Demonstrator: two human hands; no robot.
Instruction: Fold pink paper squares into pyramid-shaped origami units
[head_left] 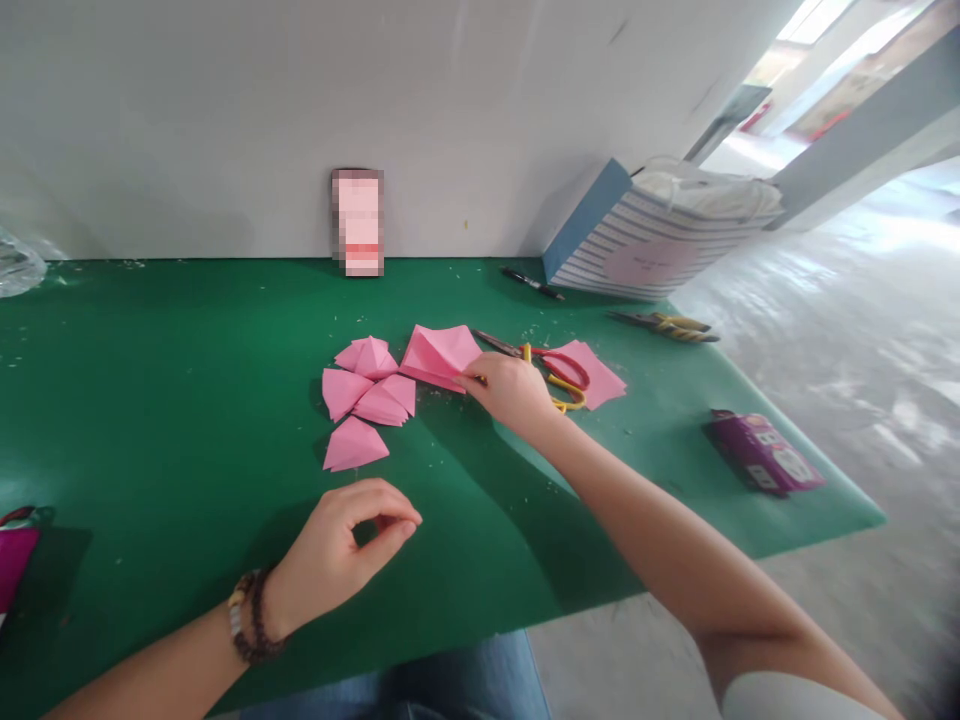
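Note:
My right hand (pixel 514 390) pinches the near right edge of a pink paper sheet (pixel 439 350) with thumb and fingertips. Partly behind that hand lie scissors (pixel 574 370) with red and yellow handles, their blades beside the sheet. More pink paper (pixel 596 375) is under the handles. To the left, several folded pink paper pieces (pixel 367 385) form a loose cluster, with one folded piece (pixel 355 444) nearest to me. Below it hovers my left hand (pixel 352 540), thumb and finger tips pressed together, nothing visible between them.
Against the wall leans a phone (pixel 360 222) with a blurred screen. A black pen (pixel 532 284) lies near a striped paper bag (pixel 660 235). Pliers (pixel 664 325) and a purple packet (pixel 765 452) are on the right of the green table (pixel 187 400); a magenta object (pixel 15 565) is at far left.

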